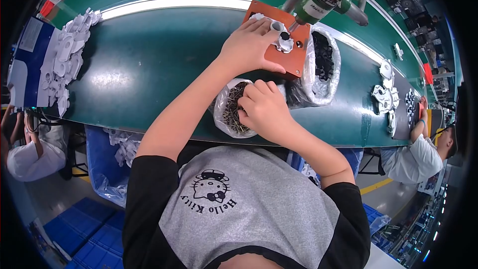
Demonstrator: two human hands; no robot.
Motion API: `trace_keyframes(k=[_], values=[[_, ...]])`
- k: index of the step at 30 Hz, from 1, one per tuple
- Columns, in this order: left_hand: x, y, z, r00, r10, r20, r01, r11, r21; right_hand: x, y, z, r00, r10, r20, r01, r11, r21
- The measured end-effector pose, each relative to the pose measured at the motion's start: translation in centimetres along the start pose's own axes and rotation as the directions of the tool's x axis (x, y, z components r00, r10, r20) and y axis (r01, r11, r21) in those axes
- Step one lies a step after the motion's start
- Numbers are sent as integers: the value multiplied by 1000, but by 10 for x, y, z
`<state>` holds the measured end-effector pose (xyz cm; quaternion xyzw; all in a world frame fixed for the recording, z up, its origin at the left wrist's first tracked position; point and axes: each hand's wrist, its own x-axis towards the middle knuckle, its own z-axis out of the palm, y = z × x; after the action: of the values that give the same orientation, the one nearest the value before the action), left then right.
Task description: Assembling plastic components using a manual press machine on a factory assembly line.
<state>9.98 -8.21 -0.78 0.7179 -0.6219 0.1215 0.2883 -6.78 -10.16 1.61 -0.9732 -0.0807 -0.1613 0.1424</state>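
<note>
My left hand (249, 45) lies over a white plastic part (285, 44) on an orange block (289, 64). Its fingers stretch across the part, and the thumb is spread apart along the block's near side. A black piece (285, 36) sits on the white part, right under the tip of a green machine (318, 0). Nearer to me, my right hand (264, 109) reaches into a clear plastic bag (221, 122) of thin metal screws or pins (232, 107). Those fingers are curled together; their tips are partly hidden, so what they pinch cannot be made out.
Right of the block stands a clear bag (331, 89) of small black pieces (322, 57). White plastic parts (64, 55) are heaped at the far left, others (386, 94) at the right. A blue bin (97, 154) stands below the table edge. People sit at both sides.
</note>
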Motion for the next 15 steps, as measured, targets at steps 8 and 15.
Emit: trace_keyframes(k=[8, 15], values=[[-1, 2, -2, 1000, 0, -7, 0, 1000, 6, 0, -2, 2, 998, -3, -64, 3, 1000, 0], [-1, -1, 0, 1000, 9, -9, -9, 1000, 12, 2, -7, 11, 999, -6, -46, 2, 995, -104]])
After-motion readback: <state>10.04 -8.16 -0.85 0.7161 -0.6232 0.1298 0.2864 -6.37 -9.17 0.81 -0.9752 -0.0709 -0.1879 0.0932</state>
